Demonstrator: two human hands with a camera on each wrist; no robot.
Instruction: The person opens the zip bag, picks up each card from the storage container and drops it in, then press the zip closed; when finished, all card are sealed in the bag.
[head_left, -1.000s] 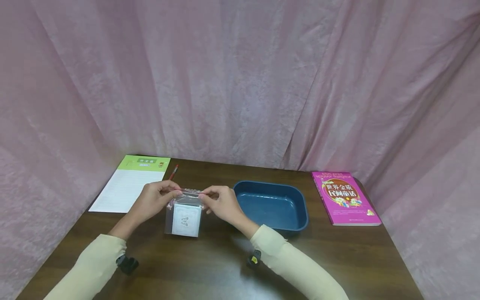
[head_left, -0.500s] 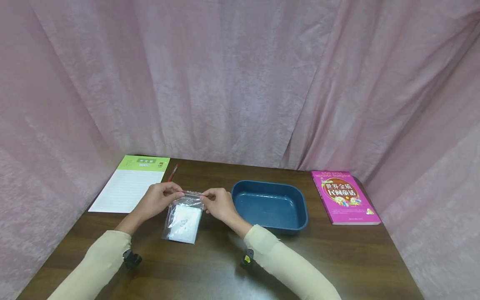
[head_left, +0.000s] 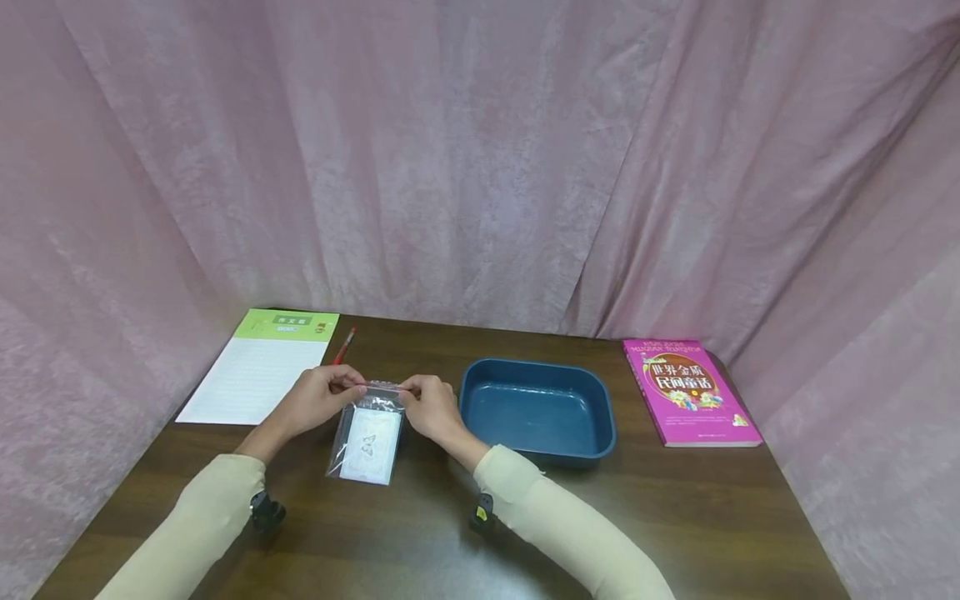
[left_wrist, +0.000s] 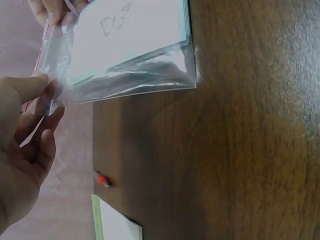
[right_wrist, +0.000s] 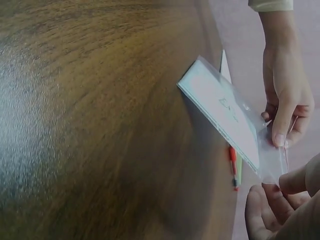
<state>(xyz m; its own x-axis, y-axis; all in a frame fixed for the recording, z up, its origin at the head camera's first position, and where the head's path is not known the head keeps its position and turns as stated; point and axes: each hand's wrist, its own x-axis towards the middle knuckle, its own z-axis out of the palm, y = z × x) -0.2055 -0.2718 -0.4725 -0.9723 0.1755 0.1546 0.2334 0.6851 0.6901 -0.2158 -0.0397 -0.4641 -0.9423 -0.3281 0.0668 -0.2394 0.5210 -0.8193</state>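
Note:
A clear zip bag [head_left: 343,442] with a red-edged top hangs between my two hands, above the table. Inside it is a stack of white cards [head_left: 372,446], the front one bearing a small butterfly drawing. My left hand [head_left: 313,402] pinches the left end of the bag's top between thumb and fingers. The right hand [head_left: 435,410] pinches the same strip near its other end. In the left wrist view the cards [left_wrist: 130,35] show as several layers inside the plastic. Whether the seal is fully pressed together I cannot tell.
To the right of the bag stands a blue plastic basin [head_left: 536,417]. Farther right lies a pink book [head_left: 690,396]. A lined writing pad [head_left: 251,375] with a green header and a red pen [head_left: 344,346] lie at the left. A pink curtain [head_left: 480,167] hangs behind the table.
The bag's lower end first swung toward me, then settled slightly back, its front now showing the drawing more clearly. Both hands keep pinching the top; the right forearm has shifted a little left.

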